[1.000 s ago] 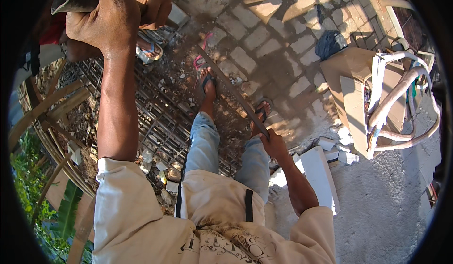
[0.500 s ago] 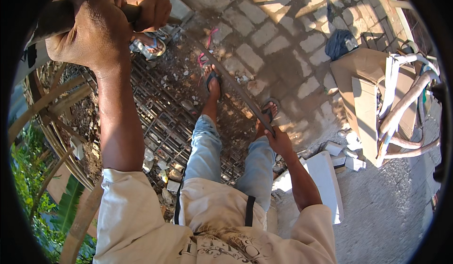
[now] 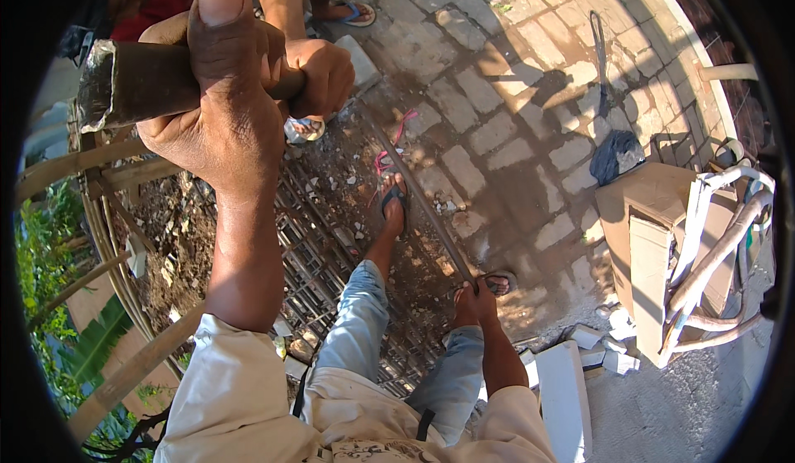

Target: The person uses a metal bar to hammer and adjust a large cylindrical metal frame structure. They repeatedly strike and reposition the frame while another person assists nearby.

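Close to the camera at upper left, my left hand (image 3: 236,107) is closed round a thick dark bar (image 3: 153,82) with a worn, pale-edged end. Its thumb points upward. A co-worker's hand (image 3: 323,78) grips the same bar just to the right. My right hand (image 3: 474,304), lower down in front of my right leg, is closed round the near end of a long dark metal rod (image 3: 418,194). The rod slants up and left toward the co-worker's hand. Whether it joins the thick bar is hidden.
A steel bar grid (image 3: 319,256) lies by my feet. Rubble and a pink strap (image 3: 385,161) lie on the soil. To the right are a cardboard box (image 3: 646,206) with bent pipes, a black bag (image 3: 617,155), a white slab (image 3: 565,397) and paving stones (image 3: 497,132). Wooden poles (image 3: 137,372) stand left.
The view has shifted, so the ground appears lower and more of the co-worker shows. My left thumb now sticks up, and the bar's end is plainer. My right hand has moved slightly left, still gripping the rod.
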`<state>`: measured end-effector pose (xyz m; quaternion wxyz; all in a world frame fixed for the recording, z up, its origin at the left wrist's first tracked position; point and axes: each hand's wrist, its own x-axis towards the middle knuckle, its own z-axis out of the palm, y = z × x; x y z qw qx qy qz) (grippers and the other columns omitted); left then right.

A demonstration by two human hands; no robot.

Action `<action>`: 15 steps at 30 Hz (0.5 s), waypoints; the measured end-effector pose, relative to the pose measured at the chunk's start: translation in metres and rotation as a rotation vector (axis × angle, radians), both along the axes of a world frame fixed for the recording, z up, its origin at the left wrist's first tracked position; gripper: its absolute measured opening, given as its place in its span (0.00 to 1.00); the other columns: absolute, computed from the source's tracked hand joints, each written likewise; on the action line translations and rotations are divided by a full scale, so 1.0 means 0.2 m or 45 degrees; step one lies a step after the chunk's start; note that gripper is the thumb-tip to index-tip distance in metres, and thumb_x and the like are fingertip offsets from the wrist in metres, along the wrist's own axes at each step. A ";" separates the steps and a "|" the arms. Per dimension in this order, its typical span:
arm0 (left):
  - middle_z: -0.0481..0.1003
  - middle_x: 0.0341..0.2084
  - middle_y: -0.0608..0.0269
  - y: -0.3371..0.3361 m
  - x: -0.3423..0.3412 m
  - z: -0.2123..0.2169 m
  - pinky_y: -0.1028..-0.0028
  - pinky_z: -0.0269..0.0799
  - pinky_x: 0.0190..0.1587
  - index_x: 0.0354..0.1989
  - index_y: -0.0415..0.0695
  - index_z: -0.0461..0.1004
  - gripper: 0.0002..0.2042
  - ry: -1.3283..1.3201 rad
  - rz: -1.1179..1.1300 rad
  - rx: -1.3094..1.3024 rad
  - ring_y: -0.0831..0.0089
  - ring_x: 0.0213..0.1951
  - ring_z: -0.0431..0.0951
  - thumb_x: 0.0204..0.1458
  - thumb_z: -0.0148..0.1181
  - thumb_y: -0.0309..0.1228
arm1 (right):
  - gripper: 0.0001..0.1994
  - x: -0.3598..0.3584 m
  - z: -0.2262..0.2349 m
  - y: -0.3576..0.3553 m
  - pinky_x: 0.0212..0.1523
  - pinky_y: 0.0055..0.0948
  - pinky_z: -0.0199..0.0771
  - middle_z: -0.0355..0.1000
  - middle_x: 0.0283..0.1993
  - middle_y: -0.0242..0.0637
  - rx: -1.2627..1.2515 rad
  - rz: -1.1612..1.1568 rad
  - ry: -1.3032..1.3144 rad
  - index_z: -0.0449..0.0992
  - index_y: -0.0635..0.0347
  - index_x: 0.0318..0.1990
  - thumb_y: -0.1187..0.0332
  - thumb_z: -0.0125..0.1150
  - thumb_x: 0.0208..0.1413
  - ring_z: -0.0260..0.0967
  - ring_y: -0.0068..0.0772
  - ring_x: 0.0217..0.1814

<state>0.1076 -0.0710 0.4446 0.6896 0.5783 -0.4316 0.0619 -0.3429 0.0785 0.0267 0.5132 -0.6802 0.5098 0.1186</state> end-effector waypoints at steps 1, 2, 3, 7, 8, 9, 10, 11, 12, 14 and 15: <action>0.59 0.10 0.69 0.00 0.01 0.00 0.76 0.59 0.18 0.17 0.43 0.63 0.19 -0.020 -0.042 0.016 0.78 0.14 0.61 0.59 0.58 0.33 | 0.21 -0.01 -0.06 0.01 0.35 0.53 0.71 0.75 0.28 0.55 0.036 0.007 0.040 0.71 0.57 0.43 0.47 0.56 0.58 0.73 0.63 0.32; 0.59 0.11 0.69 0.00 0.00 -0.01 0.75 0.60 0.20 0.16 0.43 0.64 0.19 -0.048 0.029 0.016 0.78 0.15 0.62 0.59 0.58 0.34 | 0.23 0.00 -0.11 0.03 0.39 0.53 0.70 0.75 0.28 0.55 0.019 0.033 0.008 0.71 0.59 0.41 0.45 0.53 0.59 0.73 0.63 0.32; 0.61 0.11 0.68 0.00 0.01 -0.01 0.74 0.62 0.20 0.17 0.43 0.65 0.19 -0.041 -0.020 -0.006 0.78 0.15 0.63 0.58 0.60 0.34 | 0.24 0.00 -0.14 0.04 0.40 0.53 0.69 0.75 0.28 0.55 0.021 0.033 0.001 0.71 0.59 0.41 0.44 0.52 0.59 0.73 0.63 0.34; 0.63 0.13 0.71 -0.01 -0.05 0.02 0.76 0.62 0.22 0.21 0.45 0.65 0.16 0.016 -0.086 0.004 0.79 0.16 0.64 0.58 0.57 0.38 | 0.27 0.04 -0.09 0.05 0.46 0.49 0.69 0.76 0.32 0.55 0.145 0.098 0.262 0.74 0.61 0.40 0.41 0.54 0.56 0.74 0.62 0.42; 0.60 0.13 0.72 0.00 -0.07 0.04 0.78 0.60 0.21 0.24 0.47 0.64 0.18 -0.017 -0.169 0.084 0.81 0.16 0.63 0.62 0.52 0.45 | 0.27 0.04 -0.06 0.03 0.45 0.47 0.70 0.76 0.34 0.56 0.138 0.196 0.327 0.74 0.63 0.41 0.42 0.57 0.55 0.74 0.61 0.43; 0.61 0.15 0.70 0.00 -0.09 0.07 0.77 0.62 0.21 0.26 0.46 0.65 0.18 -0.025 -0.221 0.113 0.80 0.16 0.63 0.62 0.48 0.47 | 0.27 0.03 0.00 0.02 0.43 0.45 0.72 0.76 0.36 0.56 0.184 0.328 0.415 0.74 0.64 0.42 0.44 0.60 0.54 0.74 0.61 0.44; 0.62 0.16 0.69 0.01 -0.10 0.11 0.77 0.64 0.22 0.29 0.45 0.66 0.20 -0.045 -0.308 0.108 0.79 0.17 0.63 0.63 0.43 0.49 | 0.30 0.03 0.03 0.00 0.44 0.41 0.72 0.77 0.36 0.53 0.230 0.279 0.386 0.75 0.64 0.44 0.42 0.65 0.49 0.76 0.54 0.44; 0.63 0.18 0.67 0.01 -0.11 0.16 0.76 0.66 0.23 0.31 0.45 0.67 0.22 -0.061 -0.402 0.101 0.79 0.17 0.64 0.64 0.39 0.52 | 0.30 0.00 0.06 -0.02 0.44 0.40 0.72 0.77 0.35 0.52 0.303 0.166 0.253 0.76 0.64 0.43 0.43 0.66 0.48 0.76 0.52 0.43; 0.64 0.19 0.65 0.01 -0.09 0.20 0.76 0.68 0.24 0.33 0.44 0.68 0.25 -0.087 -0.513 0.095 0.78 0.18 0.64 0.65 0.34 0.54 | 0.29 -0.01 0.08 -0.04 0.43 0.39 0.72 0.77 0.35 0.50 0.416 0.086 0.150 0.76 0.64 0.43 0.43 0.67 0.47 0.77 0.49 0.42; 0.65 0.20 0.65 -0.03 -0.01 0.28 0.75 0.68 0.21 0.37 0.43 0.70 0.25 -0.325 -0.953 0.126 0.79 0.16 0.63 0.65 0.35 0.53 | 0.26 -0.05 0.08 -0.04 0.41 0.34 0.73 0.77 0.32 0.45 0.487 -0.005 0.030 0.77 0.64 0.40 0.48 0.69 0.46 0.77 0.39 0.38; 0.65 0.20 0.65 0.00 0.01 0.28 0.75 0.67 0.19 0.39 0.42 0.70 0.24 -0.305 -0.946 0.143 0.79 0.15 0.62 0.65 0.36 0.51 | 0.24 -0.07 0.06 -0.02 0.40 0.34 0.73 0.77 0.32 0.44 0.456 0.038 0.081 0.77 0.64 0.39 0.49 0.68 0.47 0.77 0.38 0.37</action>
